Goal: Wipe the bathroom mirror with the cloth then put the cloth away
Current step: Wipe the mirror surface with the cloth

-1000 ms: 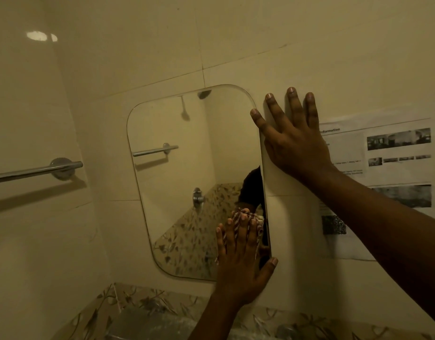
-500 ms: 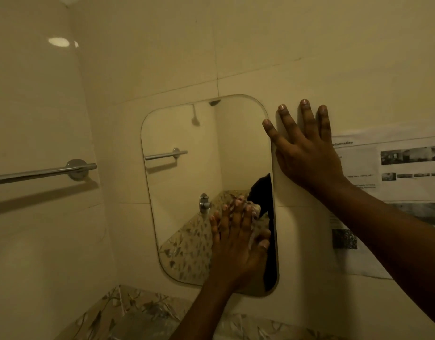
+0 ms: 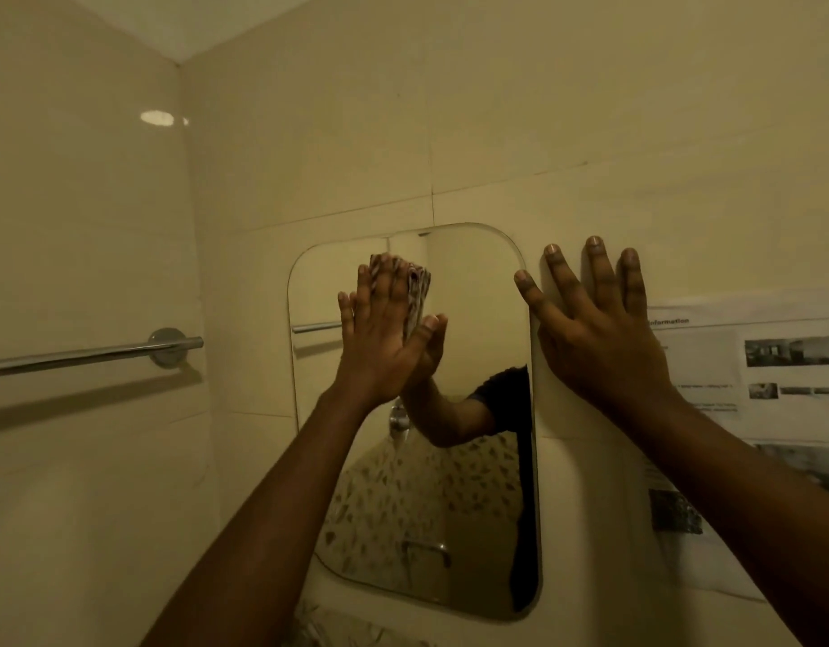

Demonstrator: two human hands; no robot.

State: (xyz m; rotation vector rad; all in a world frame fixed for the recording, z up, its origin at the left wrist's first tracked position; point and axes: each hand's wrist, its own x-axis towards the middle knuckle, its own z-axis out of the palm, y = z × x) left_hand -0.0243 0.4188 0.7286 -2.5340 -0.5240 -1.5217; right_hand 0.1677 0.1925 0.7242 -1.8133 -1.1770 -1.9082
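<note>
Up near the top of the frame's middle, the left hand (image 3: 380, 338) has its fingers (image 3: 377, 296) flat and close together, pinning a striped, folded cloth (image 3: 418, 291) against the upper left part of the rounded-corner frameless wall mirror (image 3: 478, 319); only the cloth's right edge shows past the fingers, and the thumb sticks out to the right. To the right of centre, the right hand (image 3: 595, 329) lies with fingers spread on the cream tiled wall (image 3: 496, 109), holding nothing, its first finger touching or just beside the mirror's right edge.

Outward from there, a chrome towel bar (image 3: 90, 354) runs along the left wall, and a printed paper notice (image 3: 749, 366) is stuck to the wall at the right of the frame.

The risks, as a judgement: the cloth is held by flat pressure alone, not by a closed grip, so easing off during a stroke could let it slide down the glass and drop. Hard pushing on an unframed mirror might shift it on its mount. The bracing palm may leave smears near the edge.

Counted: two hands, one cloth, one mirror, one real towel bar plus its reflection, one notice.
</note>
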